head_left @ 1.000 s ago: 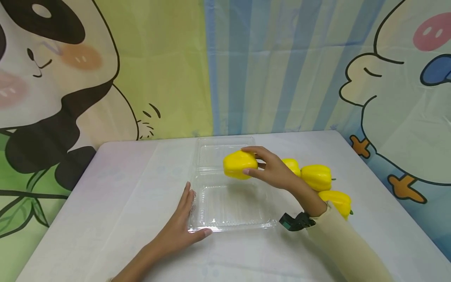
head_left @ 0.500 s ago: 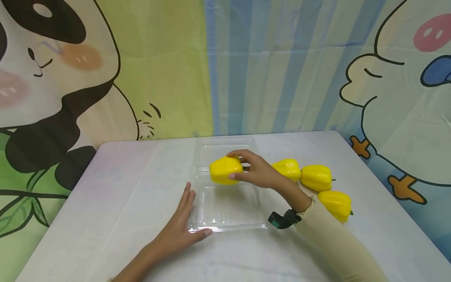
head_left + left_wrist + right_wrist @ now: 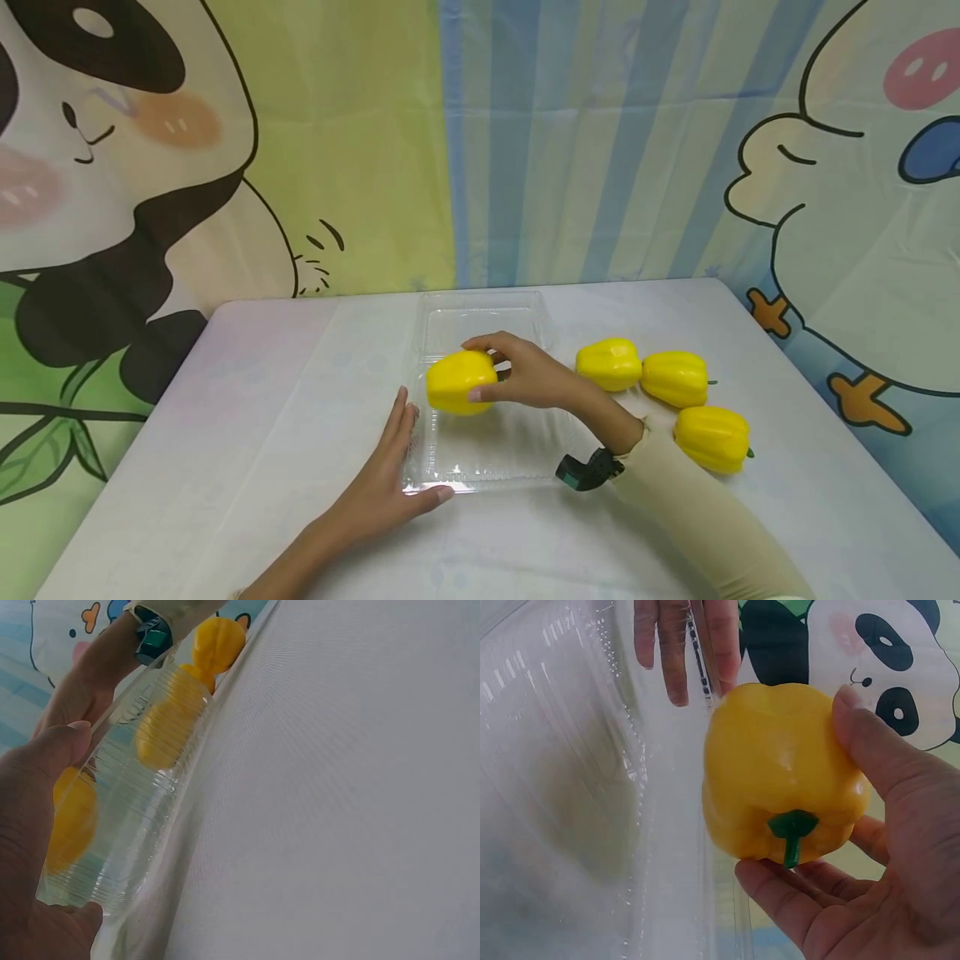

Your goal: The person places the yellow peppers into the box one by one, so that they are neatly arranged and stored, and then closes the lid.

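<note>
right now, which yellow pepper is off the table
The pepper gripped in the right hand; the other three peppers lie on the table, with no hand on them.

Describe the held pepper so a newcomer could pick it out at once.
On the white table, find the open clear plastic container. Over it, the right hand holds a yellow pepper with a green stem. Three similar yellow peppers lie on the table to the right; this is the only one in a hand.

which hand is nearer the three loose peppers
Right: the right hand, holding another pepper, is left of those three peppers; the left hand is farther left, at the container.
</note>
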`<state>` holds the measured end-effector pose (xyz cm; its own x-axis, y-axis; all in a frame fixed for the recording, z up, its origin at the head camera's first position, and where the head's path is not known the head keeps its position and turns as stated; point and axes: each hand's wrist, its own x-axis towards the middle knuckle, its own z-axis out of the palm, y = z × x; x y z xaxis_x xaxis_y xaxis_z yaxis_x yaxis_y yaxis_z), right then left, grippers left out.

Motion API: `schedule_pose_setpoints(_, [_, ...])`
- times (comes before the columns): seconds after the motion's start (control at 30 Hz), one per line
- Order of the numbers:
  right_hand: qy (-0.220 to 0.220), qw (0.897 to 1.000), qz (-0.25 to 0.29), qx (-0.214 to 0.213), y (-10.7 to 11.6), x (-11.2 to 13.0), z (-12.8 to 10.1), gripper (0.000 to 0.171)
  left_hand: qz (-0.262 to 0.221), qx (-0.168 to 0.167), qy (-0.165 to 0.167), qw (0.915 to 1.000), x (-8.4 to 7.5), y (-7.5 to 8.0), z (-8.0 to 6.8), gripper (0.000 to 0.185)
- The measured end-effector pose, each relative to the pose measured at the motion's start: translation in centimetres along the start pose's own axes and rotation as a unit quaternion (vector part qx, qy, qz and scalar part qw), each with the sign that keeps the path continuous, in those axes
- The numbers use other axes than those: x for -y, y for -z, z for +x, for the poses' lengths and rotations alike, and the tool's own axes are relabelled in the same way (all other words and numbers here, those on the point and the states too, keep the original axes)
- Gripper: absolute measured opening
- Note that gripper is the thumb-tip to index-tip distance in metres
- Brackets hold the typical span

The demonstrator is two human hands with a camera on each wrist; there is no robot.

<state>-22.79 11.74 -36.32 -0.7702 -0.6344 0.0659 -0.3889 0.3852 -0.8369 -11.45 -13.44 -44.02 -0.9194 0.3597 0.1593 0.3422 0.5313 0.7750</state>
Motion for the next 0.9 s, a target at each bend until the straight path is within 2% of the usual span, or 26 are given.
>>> schedule_pose_setpoints(0.13, [-0.008, 1.0, -0.013, 0.014, -0.3, 0.1, 0.1, 0.069, 0.003, -0.001, 0.003, 1.0, 0.1, 0.0, 0.0, 0.119])
schedule_pose_setpoints(0.5, [-0.015, 0.997, -0.038, 0.07, -1.0, 0.3, 0.6, 0.063, 0.001, -0.005, -0.004, 1.0, 0.0, 0.0, -0.1, 0.119])
schedule_pose_setpoints(0.73, [-0.043, 0.988, -0.087, 0.12, -1.3, 0.2, 0.9, 0.065, 0.004, -0.002, -0.006, 1.0, -0.1, 0.0, -0.1, 0.118])
schedule_pose_setpoints(0.9, [-0.057, 0.984, -0.096, 0.138, -1.4, 0.2, 0.8, 0.066, 0.003, -0.003, -0.003, 1.0, -0.2, 0.0, -0.1, 0.119])
